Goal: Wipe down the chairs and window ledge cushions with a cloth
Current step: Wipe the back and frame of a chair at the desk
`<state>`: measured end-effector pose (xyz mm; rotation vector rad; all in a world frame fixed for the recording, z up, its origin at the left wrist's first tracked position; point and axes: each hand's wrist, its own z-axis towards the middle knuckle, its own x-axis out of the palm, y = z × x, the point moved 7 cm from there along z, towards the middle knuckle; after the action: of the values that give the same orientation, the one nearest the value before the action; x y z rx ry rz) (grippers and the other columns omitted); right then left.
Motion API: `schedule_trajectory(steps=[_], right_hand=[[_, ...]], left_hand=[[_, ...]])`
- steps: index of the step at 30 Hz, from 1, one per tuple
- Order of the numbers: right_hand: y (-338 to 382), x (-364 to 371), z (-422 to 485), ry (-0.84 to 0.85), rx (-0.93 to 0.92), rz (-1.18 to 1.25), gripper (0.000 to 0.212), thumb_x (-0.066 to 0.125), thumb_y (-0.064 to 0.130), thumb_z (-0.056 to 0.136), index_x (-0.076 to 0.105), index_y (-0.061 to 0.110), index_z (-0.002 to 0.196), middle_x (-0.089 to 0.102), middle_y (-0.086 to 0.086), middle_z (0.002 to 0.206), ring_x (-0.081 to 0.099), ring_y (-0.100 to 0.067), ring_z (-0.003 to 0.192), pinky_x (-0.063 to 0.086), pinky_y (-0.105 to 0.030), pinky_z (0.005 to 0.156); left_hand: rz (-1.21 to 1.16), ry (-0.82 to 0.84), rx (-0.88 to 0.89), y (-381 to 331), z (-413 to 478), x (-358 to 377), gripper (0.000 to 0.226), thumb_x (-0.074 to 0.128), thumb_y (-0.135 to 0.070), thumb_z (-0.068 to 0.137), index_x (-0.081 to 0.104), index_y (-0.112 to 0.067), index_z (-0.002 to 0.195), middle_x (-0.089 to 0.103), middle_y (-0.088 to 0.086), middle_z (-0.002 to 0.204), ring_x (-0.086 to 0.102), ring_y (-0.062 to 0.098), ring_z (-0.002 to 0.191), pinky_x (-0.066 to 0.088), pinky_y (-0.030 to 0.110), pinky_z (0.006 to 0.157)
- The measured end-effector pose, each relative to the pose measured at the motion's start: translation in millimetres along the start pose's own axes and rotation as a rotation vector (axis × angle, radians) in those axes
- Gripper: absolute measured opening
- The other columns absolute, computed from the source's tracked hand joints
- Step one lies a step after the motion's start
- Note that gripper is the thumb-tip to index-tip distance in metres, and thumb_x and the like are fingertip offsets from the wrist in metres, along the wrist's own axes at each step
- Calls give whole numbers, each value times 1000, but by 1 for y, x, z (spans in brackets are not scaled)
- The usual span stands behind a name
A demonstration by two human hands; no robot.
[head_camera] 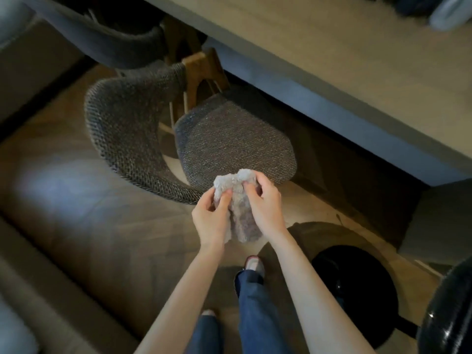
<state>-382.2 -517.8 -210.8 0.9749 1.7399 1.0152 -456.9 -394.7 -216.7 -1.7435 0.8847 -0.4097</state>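
Right, head view: held above chair [229,139] seat's near edge.
Cloth [240,215]: bunched, hung between both hands.
Left hand [212,218]: thumb and fingers pinched its edge.
Right hand [265,203]: fingertips gripped top fold.
Advice: best folded flat, then pressed evenly across seat.

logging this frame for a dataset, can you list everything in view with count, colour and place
cloth: one, pale grey, fluffy, held in both hands above the chair's near edge
chair: one, grey woven seat and curved back, wooden frame, centre, partly under the table
table: one, beige top, upper right
round base: one, glossy black, on the floor lower right
floor: brown wood
legs: two, blue jeans, bottom centre
shoe: one clear, light with red trim
left hand: gripping cloth
right hand: gripping cloth
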Motion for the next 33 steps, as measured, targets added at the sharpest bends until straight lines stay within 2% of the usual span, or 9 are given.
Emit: schedule_trajectory(steps=[3,6,9,12,16,20,28,30,33], right_hand=[[42,5,-7,2,-61,-14,28,45,29,100,48,30,128,50,29,108,49,19,99,38,4,74],[75,17,-12,23,-113,-2,21,44,27,101,44,33,121,53,20,110,52,8,104,43,-8,82],[99,38,-10,65,-143,7,20,43,24,101,43,34,118,53,23,109,53,7,104,45,-21,90],[121,72,-1,116,-189,-47,25,41,28,102,42,36,125,50,27,109,54,8,99,45,-16,84],[151,131,17,146,-272,-148,22,41,35,102,47,33,123,56,17,92,57,1,77,42,-16,67],[159,196,30,158,-227,-266,23,47,45,97,54,36,117,52,12,108,53,1,95,42,-18,76],[139,260,30,-156,10,-250,39,63,48,86,54,35,122,43,13,115,52,-2,98,44,-20,81],[136,275,36,-214,27,-279,46,68,46,83,54,31,124,42,12,115,51,-5,101,40,-15,81],[133,294,49,-299,19,-427,53,74,44,78,57,24,124,50,3,119,50,-18,109,43,-27,85]], left_hand=[[59,81,66,-40,4,-26,30,68,-29,86,64,-25,115,68,-16,103,63,-3,97,51,15,80],[125,92,175,-74,12,-68,25,64,-25,89,61,-30,113,66,-18,103,61,-7,96,48,9,79],[211,46,261,-99,32,-121,25,61,-13,92,61,-24,114,67,-9,105,61,-5,93,46,7,79],[384,84,370,-117,63,-166,33,61,-7,90,60,-25,118,64,-7,111,61,-4,91,45,5,79],[725,248,584,-135,124,-204,47,62,-1,87,57,-23,128,57,-1,123,56,21,111,47,33,94],[1012,533,733,-142,193,-215,61,64,-3,86,45,-22,141,45,6,141,43,30,126,37,42,105],[1595,975,967,-124,274,-192,69,51,-32,96,10,-37,151,2,-1,160,-2,25,147,16,47,118],[1669,995,1073,-120,286,-182,69,49,-36,96,7,-38,151,0,-2,160,-4,24,147,8,48,118],[1688,994,1225,-121,308,-166,63,46,-40,96,13,-37,150,10,-1,159,0,23,148,0,51,117]])
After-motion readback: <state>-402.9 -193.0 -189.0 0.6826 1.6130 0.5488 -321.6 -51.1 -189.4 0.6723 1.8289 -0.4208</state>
